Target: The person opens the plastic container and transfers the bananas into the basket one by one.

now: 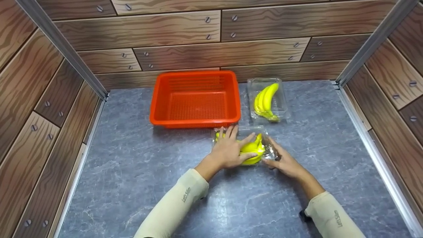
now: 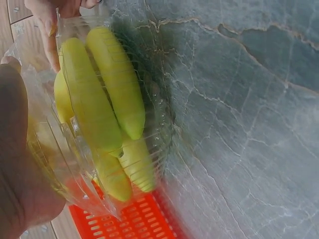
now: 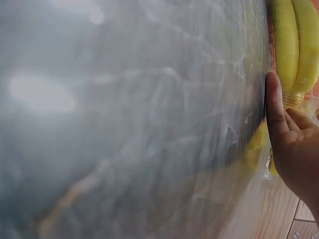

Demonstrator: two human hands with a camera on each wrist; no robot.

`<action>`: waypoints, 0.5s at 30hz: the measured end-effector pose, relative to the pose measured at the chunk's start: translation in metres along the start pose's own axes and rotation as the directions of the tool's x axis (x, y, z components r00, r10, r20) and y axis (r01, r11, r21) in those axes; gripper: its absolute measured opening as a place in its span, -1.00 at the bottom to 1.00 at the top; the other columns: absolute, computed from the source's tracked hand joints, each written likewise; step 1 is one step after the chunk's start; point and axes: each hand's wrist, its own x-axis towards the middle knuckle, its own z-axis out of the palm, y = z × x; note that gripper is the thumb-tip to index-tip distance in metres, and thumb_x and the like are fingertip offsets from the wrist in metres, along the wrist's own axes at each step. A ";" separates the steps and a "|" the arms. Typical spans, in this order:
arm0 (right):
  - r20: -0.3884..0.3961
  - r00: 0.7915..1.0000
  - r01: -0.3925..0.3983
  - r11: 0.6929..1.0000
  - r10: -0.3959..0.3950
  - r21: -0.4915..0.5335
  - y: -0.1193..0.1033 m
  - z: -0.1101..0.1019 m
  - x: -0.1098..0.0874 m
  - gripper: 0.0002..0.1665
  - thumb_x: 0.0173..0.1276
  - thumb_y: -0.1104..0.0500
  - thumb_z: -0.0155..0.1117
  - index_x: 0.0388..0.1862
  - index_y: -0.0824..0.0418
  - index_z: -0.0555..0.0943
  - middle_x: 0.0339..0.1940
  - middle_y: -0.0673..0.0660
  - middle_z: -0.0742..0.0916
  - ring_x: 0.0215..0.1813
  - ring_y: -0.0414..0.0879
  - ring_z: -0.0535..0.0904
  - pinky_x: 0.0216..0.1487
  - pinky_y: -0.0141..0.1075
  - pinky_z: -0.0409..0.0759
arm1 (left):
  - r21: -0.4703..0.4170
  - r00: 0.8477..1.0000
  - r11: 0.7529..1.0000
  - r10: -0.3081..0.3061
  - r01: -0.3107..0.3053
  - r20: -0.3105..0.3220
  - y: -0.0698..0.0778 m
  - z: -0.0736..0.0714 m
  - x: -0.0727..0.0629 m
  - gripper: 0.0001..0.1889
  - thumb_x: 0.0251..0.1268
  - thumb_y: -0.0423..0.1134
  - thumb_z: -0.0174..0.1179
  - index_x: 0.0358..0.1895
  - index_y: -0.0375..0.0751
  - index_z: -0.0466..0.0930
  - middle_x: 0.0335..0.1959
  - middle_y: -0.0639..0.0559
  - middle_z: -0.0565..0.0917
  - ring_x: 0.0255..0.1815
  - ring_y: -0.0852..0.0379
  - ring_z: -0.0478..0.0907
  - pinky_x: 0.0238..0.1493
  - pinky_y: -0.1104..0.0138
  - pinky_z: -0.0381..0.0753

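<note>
A clear plastic box [image 1: 244,129] with yellow bananas [image 1: 253,158] inside lies just in front of the red basket. My left hand [image 1: 226,150] rests over its top with the fingers spread and fairly straight. At the box's right end, my right hand [image 1: 286,162] holds it between the thumb on the near side and the fingers on the far side. Through the box's ribbed wall, several bananas [image 2: 89,94] show in the left wrist view. The right wrist view has the right hand [image 3: 296,149] against the box below the bananas [image 3: 286,45].
An orange-red plastic basket [image 1: 195,123] with a slotted bottom stands at the back, with nothing visible inside. To its right is another clear box [image 1: 281,102] holding a bunch of bananas [image 1: 264,99]. Wood-patterned walls [image 1: 178,29] and metal rails [image 1: 380,175] bound the grey marbled table [image 1: 132,172].
</note>
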 end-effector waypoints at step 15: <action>0.038 0.998 0.056 0.971 -0.049 -0.234 -0.003 0.004 0.002 0.01 0.59 -0.10 0.31 0.81 -0.16 -0.01 0.82 0.27 0.09 0.69 0.44 0.24 0.49 0.39 0.44 | -0.015 1.000 1.000 -0.001 0.001 -0.027 0.000 0.000 -0.001 -0.18 0.46 0.63 -0.29 0.71 0.51 0.07 0.76 -0.35 0.08 0.79 -0.32 0.04 0.74 -0.33 -0.07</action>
